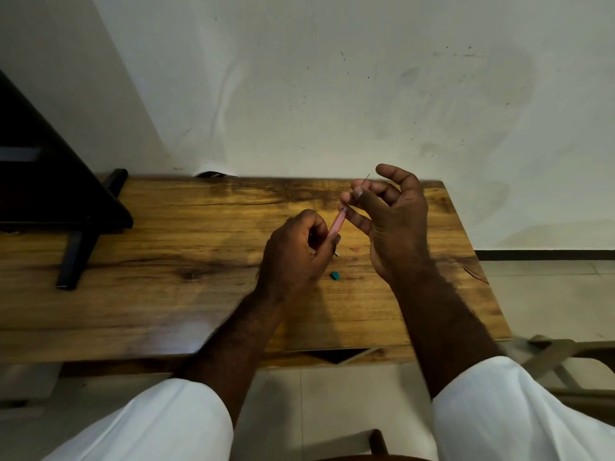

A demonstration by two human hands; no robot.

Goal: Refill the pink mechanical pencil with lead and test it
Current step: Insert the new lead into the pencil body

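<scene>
My left hand [296, 251] grips the pink mechanical pencil [336, 224] above the wooden table [166, 261], its open back end tilted up and to the right and its metal tip poking out below my fingers. My right hand [389, 214] pinches a thin lead [366, 179] between thumb and forefinger just above the pencil's upper end. The lead's lower part is hidden by my fingertips. A small teal cap [334, 276] lies on the table below the hands.
A black stand [76, 247] with a dark panel fills the table's left end. The white wall [332, 94] rises behind the table. The table's right edge lies near my right forearm, with tiled floor [549, 294] beyond and a folding frame [549, 354] at lower right.
</scene>
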